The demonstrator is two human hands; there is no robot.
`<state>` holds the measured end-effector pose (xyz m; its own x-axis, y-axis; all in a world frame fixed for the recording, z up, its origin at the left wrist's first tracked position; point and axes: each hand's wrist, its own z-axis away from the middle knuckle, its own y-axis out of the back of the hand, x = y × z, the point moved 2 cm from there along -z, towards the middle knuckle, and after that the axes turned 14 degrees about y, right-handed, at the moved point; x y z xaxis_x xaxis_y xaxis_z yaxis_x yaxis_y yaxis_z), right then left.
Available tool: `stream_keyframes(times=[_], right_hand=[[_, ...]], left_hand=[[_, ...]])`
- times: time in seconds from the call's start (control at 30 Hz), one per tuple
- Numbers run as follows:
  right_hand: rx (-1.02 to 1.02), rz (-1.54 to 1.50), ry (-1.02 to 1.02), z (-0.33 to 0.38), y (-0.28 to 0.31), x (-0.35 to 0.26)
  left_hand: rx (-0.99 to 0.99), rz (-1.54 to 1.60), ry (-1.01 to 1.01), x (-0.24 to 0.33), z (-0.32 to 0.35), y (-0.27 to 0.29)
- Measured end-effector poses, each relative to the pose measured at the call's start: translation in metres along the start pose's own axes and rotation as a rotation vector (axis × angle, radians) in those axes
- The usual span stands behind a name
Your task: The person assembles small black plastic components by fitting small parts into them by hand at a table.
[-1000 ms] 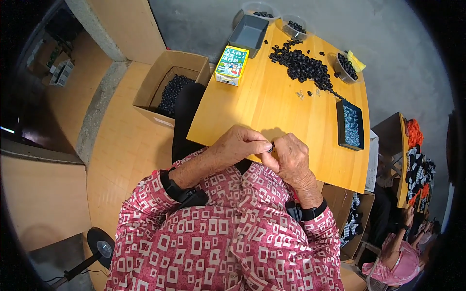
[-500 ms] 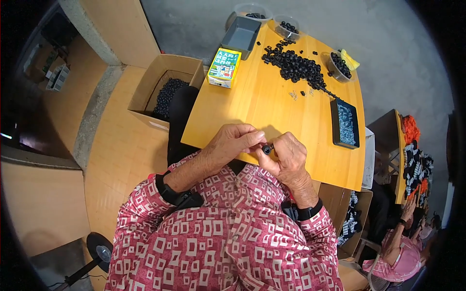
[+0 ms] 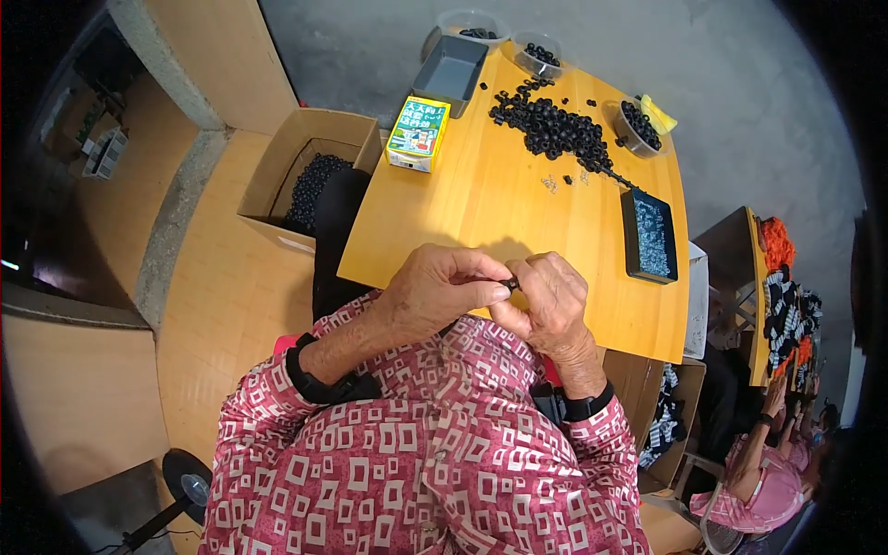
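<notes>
Over the near edge of the table, both hands meet around a small black plastic part [image 3: 510,283]. My right hand [image 3: 550,301] grips it between thumb and bent fingers. From the other side, the thumb and forefinger of my left hand [image 3: 442,285] pinch at its end. Fingers cover much of the part, and any smaller piece between them is hidden. Farther back lies a spread pile of black round parts [image 3: 555,128]. A black tray [image 3: 631,250] of small clear pieces stands to the right of my hands.
Clear bowls [image 3: 618,129] of black parts line the back and right. A grey tray [image 3: 451,67] and a yellow carton [image 3: 416,134] stand at the back left. A cardboard box [image 3: 264,185] of dark parts sits at the left. Another person [image 3: 754,476] sits at far right.
My left fingers have closed in against the black part. The part has turned, so its round end no longer faces up at me. The whole view has shifted slightly.
</notes>
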<state>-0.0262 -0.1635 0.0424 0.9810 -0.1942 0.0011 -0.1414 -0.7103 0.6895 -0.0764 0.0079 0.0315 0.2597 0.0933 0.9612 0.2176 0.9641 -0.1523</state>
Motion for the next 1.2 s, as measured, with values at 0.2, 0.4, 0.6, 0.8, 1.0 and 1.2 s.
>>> stream_keyframes(times=[0.2,0.4,0.6,0.8,1.0,1.2], right_hand=[[-0.087,-0.026,-0.011,-0.003,0.003,0.004],[-0.064,-0.068,-0.063,-0.008,0.01,-0.002],[-0.012,-0.091,-0.127,-0.003,0.015,-0.004],[-0.059,-0.055,-0.098,-0.001,0.013,-0.006],[-0.137,0.034,-0.107,-0.008,0.017,-0.011],[-0.046,-0.07,-0.136,-0.003,0.018,-0.009]], left_hand=[[0.005,0.088,0.082,0.001,-0.002,0.002],[-0.045,0.299,0.176,-0.012,-0.01,0.004],[-0.01,0.338,0.247,-0.01,-0.009,0.003],[0.006,0.196,0.15,-0.012,-0.008,0.007],[0.023,0.196,0.141,-0.014,-0.009,0.008],[0.014,0.325,0.211,-0.013,-0.009,0.004]])
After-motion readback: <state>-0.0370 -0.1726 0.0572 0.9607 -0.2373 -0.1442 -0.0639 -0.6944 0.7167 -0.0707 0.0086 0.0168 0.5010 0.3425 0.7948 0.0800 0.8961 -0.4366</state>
